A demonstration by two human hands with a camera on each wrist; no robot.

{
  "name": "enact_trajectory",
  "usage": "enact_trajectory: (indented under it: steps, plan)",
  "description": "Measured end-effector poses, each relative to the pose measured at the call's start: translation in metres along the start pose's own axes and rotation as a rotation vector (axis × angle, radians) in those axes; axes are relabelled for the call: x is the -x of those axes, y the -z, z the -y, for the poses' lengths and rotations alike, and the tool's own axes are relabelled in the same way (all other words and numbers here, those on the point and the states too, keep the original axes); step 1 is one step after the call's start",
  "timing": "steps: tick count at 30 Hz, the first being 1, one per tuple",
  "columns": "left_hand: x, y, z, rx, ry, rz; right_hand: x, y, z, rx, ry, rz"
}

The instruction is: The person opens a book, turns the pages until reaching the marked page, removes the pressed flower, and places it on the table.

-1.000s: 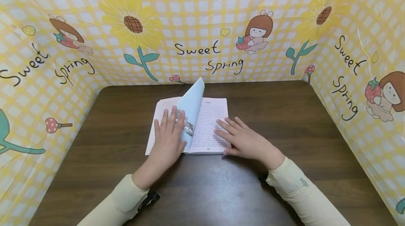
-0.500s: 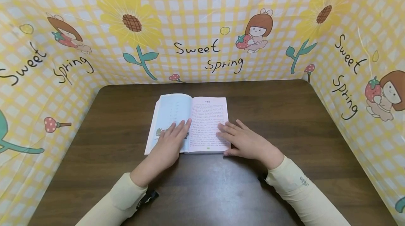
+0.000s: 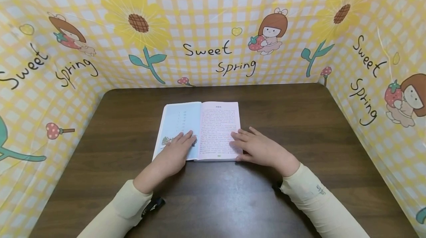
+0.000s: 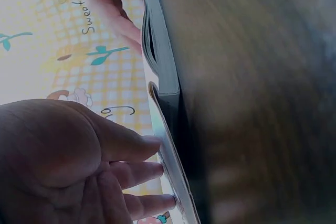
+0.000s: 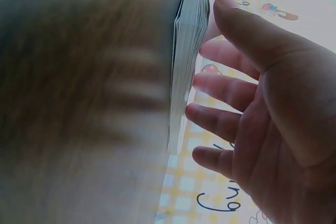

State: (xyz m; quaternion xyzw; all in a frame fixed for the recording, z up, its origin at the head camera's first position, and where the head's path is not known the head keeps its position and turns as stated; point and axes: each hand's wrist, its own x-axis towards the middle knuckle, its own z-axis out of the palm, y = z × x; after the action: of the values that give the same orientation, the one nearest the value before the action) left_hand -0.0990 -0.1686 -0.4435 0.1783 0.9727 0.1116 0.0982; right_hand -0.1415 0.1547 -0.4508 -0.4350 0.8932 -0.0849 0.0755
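Note:
An open book (image 3: pixel 217 127) lies on the table in the head view, a pale blue illustrated page on its left and a pinkish page of print on its right. On the lower part of the blue page rests my left hand (image 3: pixel 173 153), fingers extended. My right hand (image 3: pixel 261 149) lies at the book's right edge, its spread fingertips on the printed page. From the left wrist view, the left fingertips (image 4: pixel 152 169) touch the page surface. In the right wrist view the thick page block (image 5: pixel 189 45) stands beside the right fingers (image 5: pixel 215 119), which pinch nothing.
The dark wooden table (image 3: pixel 213 201) surrounds the book. Yellow checked cloth walls (image 3: pixel 206 16) with flowers and lettering enclose its back and both sides. A black strap (image 3: pixel 153 206) shows at the left sleeve.
The blue leaf, first raised and slanted near the middle, has turned over and now lies flat on the left side. My left hand has slid slightly down toward me; the right hand has barely moved.

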Motion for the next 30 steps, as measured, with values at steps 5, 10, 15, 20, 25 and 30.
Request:
enact_trajectory:
  steps: [5, 10, 15, 20, 25, 30]
  plan:
    - [-0.0007, -0.0012, 0.0004, 0.022, 0.009, -0.004, 0.0001, 0.0035, 0.0014, 0.073, 0.041, -0.023]
    - [-0.0029, -0.0035, -0.0006, 0.053, 0.033, -0.003, 0.0012, 0.0059, 0.0028, 0.12, 0.096, -0.053]
    - [-0.0043, -0.0038, -0.0043, 0.058, 0.054, -0.022, -0.0003, 0.0051, 0.0028, 0.148, 0.151, -0.1]
    - [-0.0037, -0.0036, -0.0067, 0.042, -0.029, -0.08, -0.0018, 0.0037, 0.002, 0.126, 0.146, -0.152]
    - [-0.0032, -0.0056, -0.006, 0.043, -0.145, -0.084, -0.0034, 0.0023, 0.0022, 0.119, 0.177, -0.279]
    - [-0.0033, -0.0069, -0.0068, 0.036, -0.152, -0.054, -0.0039, 0.0017, 0.0005, 0.144, 0.2, -0.403]
